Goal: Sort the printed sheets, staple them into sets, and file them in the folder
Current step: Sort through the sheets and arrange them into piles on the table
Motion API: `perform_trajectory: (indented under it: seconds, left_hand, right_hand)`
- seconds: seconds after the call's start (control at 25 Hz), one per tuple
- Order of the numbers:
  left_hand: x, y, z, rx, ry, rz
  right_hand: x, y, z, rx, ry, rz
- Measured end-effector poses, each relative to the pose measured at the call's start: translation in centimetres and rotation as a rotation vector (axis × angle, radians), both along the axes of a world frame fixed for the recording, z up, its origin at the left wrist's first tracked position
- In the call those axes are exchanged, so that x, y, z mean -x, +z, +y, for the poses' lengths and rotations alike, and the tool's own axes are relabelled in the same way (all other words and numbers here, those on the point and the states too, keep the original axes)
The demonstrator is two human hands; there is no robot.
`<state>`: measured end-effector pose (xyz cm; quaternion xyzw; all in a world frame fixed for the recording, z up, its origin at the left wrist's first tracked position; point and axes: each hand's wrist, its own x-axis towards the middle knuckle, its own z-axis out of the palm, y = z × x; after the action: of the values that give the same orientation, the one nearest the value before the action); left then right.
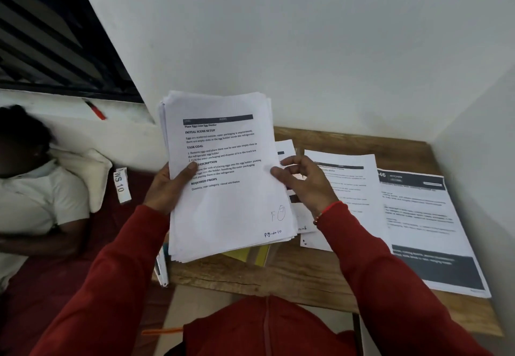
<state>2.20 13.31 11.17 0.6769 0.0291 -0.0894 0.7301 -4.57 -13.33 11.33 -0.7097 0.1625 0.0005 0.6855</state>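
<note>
Above the desk (306, 272), left hand (167, 188) grips the stack (223, 174) at its left edge, thumb on the top page. Right hand (303, 183) pinches the stack's right edge, fingers curled. Two sorted piles (345, 188) lie on the desk to the right; yellow folder (248, 254) under the stack. Step judged: sorting. Next: peel off the top sheet and place it on its matching pile.

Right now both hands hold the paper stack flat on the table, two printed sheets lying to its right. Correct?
Not flat: the head view shows the paper stack lifted above the table, left hand and right hand at its sides. Two printed sheets do lie right.
</note>
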Motion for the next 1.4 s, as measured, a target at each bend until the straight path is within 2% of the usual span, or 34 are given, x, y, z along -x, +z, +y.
perform_trajectory:
  seconds: [0.08, 0.32, 0.68, 0.72, 0.76, 0.84, 0.88, 0.96, 1.0, 1.12, 1.4]
  left_hand:
    - [0.0, -0.3, -1.4, 0.005, -0.034, -0.001]
    - [0.2, -0.9, -3.3, 0.078, -0.046, 0.047]
    - [0.2, -0.9, -1.8, -0.014, 0.05, -0.012]
    - [0.1, -1.0, -1.1, -0.019, 0.077, -0.011]
    - [0.1, -1.1, -0.3, -0.024, 0.1, -0.009]
    - [0.0, -1.5, 1.3, -0.02, 0.138, 0.003]
    - [0.1, -1.6, 2.1, -0.015, 0.151, 0.011]
    - [0.2, -2.1, 3.6, -0.011, 0.166, 0.024]
    - [0.2, -2.3, 4.3, -0.01, 0.171, 0.03]
    - [0.0, -3.1, 6.1, -0.017, 0.184, 0.04]
    - [-0.8, -3.2, 6.7, -0.072, 0.155, 0.054]
  right_hand:
    - [0.2, 0.3, 0.0, 0.064, -0.084, -0.033]
    - [0.9, -0.1, -2.3, 0.068, -0.286, -0.052]
    - [-0.4, -0.4, -2.6, -0.003, -0.14, -0.049]
    - [-0.8, -1.3, -2.7, 0.051, -0.182, -0.018]
    - [-1.3, -2.6, -3.0, 0.206, -0.214, 0.032]
    - [-1.9, -5.9, -3.8, 0.662, -0.134, 0.244]
    - [-2.0, -7.3, -3.9, 0.814, -0.053, 0.381]
    - [-1.9, -9.3, -3.6, 0.929, 0.043, 0.538]
    - [-2.0, -10.1, -3.5, 0.914, 0.047, 0.558]
    - [-2.5, -11.1, -3.5, 0.706, -0.038, 0.506]
    - [-2.2, -6.4, -6.8, 0.544, -0.495, 0.042]
